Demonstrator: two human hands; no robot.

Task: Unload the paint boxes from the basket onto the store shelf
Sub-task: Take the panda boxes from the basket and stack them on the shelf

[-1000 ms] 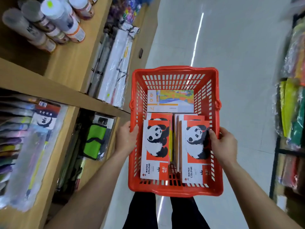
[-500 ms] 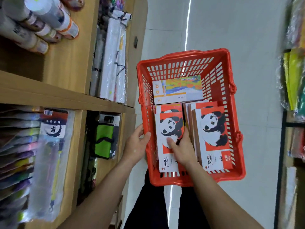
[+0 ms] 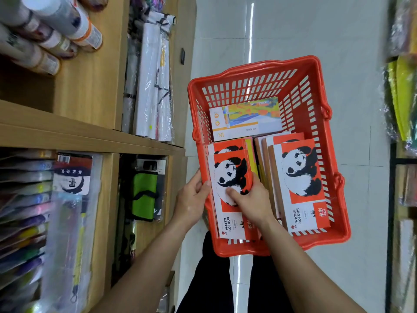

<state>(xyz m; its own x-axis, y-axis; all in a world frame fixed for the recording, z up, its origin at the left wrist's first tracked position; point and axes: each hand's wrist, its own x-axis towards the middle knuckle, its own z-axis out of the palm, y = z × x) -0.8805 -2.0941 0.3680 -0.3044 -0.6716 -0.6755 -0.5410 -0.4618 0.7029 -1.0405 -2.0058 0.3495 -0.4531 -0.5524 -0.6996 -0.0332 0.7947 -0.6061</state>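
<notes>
A red plastic basket (image 3: 316, 91) is held up in front of me. Inside are two stacks of orange-and-white panda water colour boxes, one stack on the left (image 3: 230, 168) and one on the right (image 3: 300, 175). A white box with a colourful painting (image 3: 248, 118) lies at the far end. My left hand (image 3: 191, 199) grips the basket's left wall near the rim. My right hand (image 3: 250, 199) is inside the basket, fingers curled over the top box of the left stack, thumb on its face.
A wooden store shelf (image 3: 90, 136) runs along the left with spray cans (image 3: 67, 30), wrapped white rolls (image 3: 153, 75), a green pouch (image 3: 144, 190) and packed brushes and pens below. Wrapped coloured goods fill a rack (image 3: 404, 98) on the right. Tiled floor lies beneath.
My right hand left the basket's right side and went onto the top left panda box. The basket shifted to the right and tilted, carried by my left hand alone.
</notes>
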